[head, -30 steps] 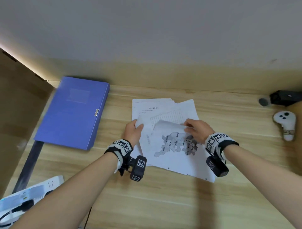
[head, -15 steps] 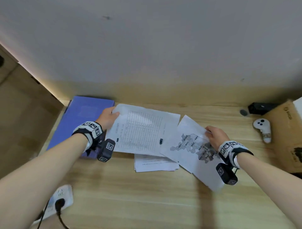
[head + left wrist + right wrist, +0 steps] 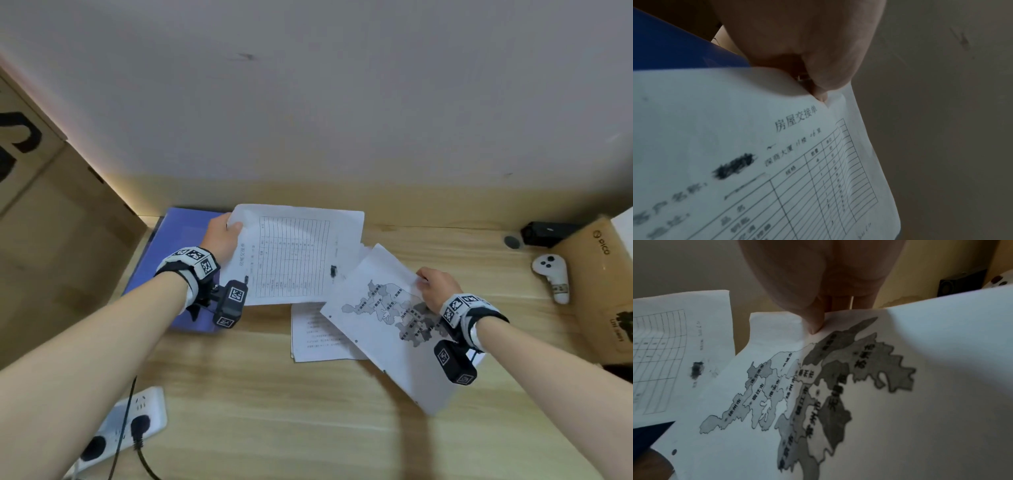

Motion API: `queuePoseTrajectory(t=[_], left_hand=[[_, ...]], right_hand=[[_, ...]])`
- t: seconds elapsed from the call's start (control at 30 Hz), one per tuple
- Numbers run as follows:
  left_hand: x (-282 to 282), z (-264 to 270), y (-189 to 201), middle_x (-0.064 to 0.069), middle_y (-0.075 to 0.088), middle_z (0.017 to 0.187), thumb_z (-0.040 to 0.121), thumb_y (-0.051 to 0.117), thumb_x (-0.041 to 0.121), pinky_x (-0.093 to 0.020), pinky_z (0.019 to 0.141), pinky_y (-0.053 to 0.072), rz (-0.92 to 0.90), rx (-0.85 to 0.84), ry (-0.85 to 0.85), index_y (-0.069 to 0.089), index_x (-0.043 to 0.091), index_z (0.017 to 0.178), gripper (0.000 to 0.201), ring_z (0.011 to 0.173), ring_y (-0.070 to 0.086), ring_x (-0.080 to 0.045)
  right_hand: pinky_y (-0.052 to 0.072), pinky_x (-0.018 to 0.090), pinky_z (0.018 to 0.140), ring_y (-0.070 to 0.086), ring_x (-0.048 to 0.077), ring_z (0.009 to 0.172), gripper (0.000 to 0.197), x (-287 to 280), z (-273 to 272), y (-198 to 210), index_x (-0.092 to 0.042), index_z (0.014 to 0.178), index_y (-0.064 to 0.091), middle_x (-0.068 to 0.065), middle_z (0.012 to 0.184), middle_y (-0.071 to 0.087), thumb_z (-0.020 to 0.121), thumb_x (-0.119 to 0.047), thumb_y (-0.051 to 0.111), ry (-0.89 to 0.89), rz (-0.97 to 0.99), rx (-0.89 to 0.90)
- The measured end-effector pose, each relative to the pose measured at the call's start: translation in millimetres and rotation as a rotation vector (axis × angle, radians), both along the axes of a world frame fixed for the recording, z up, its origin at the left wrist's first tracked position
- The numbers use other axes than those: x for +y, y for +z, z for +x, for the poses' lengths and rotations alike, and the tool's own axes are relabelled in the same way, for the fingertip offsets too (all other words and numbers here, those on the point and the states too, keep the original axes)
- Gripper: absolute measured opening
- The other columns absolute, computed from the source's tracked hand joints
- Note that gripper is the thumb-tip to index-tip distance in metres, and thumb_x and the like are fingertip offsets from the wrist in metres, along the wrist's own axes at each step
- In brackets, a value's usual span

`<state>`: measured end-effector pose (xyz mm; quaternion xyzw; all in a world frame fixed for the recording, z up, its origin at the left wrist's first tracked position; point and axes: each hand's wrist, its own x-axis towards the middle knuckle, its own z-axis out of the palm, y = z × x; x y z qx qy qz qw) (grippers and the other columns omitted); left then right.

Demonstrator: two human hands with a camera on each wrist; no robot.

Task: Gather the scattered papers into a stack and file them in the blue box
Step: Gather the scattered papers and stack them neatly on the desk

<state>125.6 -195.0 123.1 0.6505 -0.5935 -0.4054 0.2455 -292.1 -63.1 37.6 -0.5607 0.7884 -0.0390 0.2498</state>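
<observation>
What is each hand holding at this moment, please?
Left hand: closed, pinching the table sheet.
Right hand: closed, pinching the map sheet.

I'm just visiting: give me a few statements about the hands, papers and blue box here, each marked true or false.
1. The left hand pinches the table-form sheet. True.
2. The right hand holds the map sheet. True.
3. The blue box stands open. False: it lies closed.
4. All papers are lifted. False: a text sheet lies on the desk.
5. The white controller lies on the blue box. False: it lies at the desk's right.
</observation>
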Motion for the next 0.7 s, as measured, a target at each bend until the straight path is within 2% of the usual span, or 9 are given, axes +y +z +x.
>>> queuePoseTrajectory(t=[0.07, 0.13, 0.2, 0.3, 0.37, 0.47, 0.57, 0.7], left_hand=[[-3.5, -0.2, -1.5, -0.017, 0.060, 0.091, 0.097, 0.040, 0.014, -0.037, 0.068, 0.042, -0.017, 0.009, 0.029, 0.059, -0.003, 0.104, 0.027, 0.080, 0.055, -0.027], [-6.0, -2.8, -3.0, -0.022, 0.062, 0.094, 0.096, 0.041, 0.017, -0.038, 0.070, 0.044, -0.028, 0.035, 0.064, 0.059, -0.002, 0.105, 0.028, 0.082, 0.057, -0.028], [-7.5, -5.7, -3.4, -0.021, 0.064, 0.099, 0.097, 0.041, 0.017, -0.040, 0.073, 0.047, -0.030, 0.067, 0.103, 0.060, -0.001, 0.109, 0.028, 0.084, 0.059, -0.031], [-8.9, -10.7, -6.3, -0.019, 0.068, 0.109, 0.098, 0.041, 0.019, -0.053, 0.087, 0.055, -0.014, 0.114, 0.119, 0.061, 0.010, 0.111, 0.026, 0.098, 0.065, -0.039], [-9.4, -13.7, -8.0, -0.021, 0.068, 0.111, 0.097, 0.041, 0.020, -0.058, 0.089, 0.053, 0.000, 0.141, 0.129, 0.062, 0.015, 0.108, 0.024, 0.102, 0.065, -0.041], [-8.4, -20.6, -7.8, -0.022, 0.068, 0.110, 0.096, 0.041, 0.019, -0.055, 0.087, 0.053, 0.002, 0.164, 0.169, 0.062, 0.013, 0.108, 0.025, 0.103, 0.065, -0.042], [-9.1, -27.2, -5.3, -0.020, 0.068, 0.110, 0.098, 0.040, 0.017, -0.045, 0.082, 0.054, -0.006, 0.205, 0.201, 0.062, 0.010, 0.112, 0.027, 0.099, 0.066, -0.038], [-11.2, -34.3, -5.4, -0.010, 0.067, 0.104, 0.101, 0.040, 0.016, -0.043, 0.082, 0.053, 0.028, 0.298, 0.226, 0.059, 0.016, 0.107, 0.020, 0.091, 0.064, -0.028]], right_hand=[[0.042, 0.030, 0.072, 0.058, 0.027, 0.084, 0.025, -0.6, 4.0, -1.4, -0.008, 0.112, 0.061, 0.012, 0.099, 0.066, 0.095, -0.004, 0.044, -0.002, 0.002, -0.008], [0.044, 0.031, 0.072, 0.059, 0.028, 0.085, 0.024, -0.6, 6.4, -2.9, -0.008, 0.111, 0.061, 0.013, 0.101, 0.067, 0.095, -0.006, 0.044, 0.007, 0.010, -0.010], [0.043, 0.031, 0.072, 0.059, 0.028, 0.085, 0.024, -0.1, 6.7, -5.2, -0.008, 0.111, 0.061, 0.013, 0.102, 0.067, 0.095, -0.005, 0.044, 0.005, 0.015, -0.012], [0.049, 0.034, 0.074, 0.061, 0.029, 0.086, 0.023, 2.3, 4.3, -6.9, -0.009, 0.109, 0.062, 0.012, 0.102, 0.067, 0.094, -0.005, 0.044, -0.012, 0.030, -0.011], [0.053, 0.040, 0.078, 0.062, 0.030, 0.088, 0.022, 3.4, 2.1, -6.6, -0.010, 0.108, 0.061, 0.012, 0.101, 0.067, 0.094, -0.006, 0.045, -0.024, 0.045, -0.010], [0.053, 0.039, 0.077, 0.063, 0.031, 0.087, 0.023, 4.9, -1.0, -6.8, -0.011, 0.109, 0.061, 0.012, 0.100, 0.067, 0.094, -0.006, 0.045, -0.043, 0.049, 0.000], [0.052, 0.039, 0.077, 0.063, 0.032, 0.088, 0.024, 5.4, -3.4, -6.9, -0.010, 0.109, 0.062, 0.013, 0.101, 0.067, 0.094, -0.006, 0.044, -0.061, 0.053, -0.001], [0.051, 0.038, 0.078, 0.063, 0.033, 0.091, 0.026, 3.6, -5.9, -6.0, -0.008, 0.109, 0.063, 0.016, 0.103, 0.068, 0.093, -0.005, 0.042, -0.070, 0.051, -0.004]])
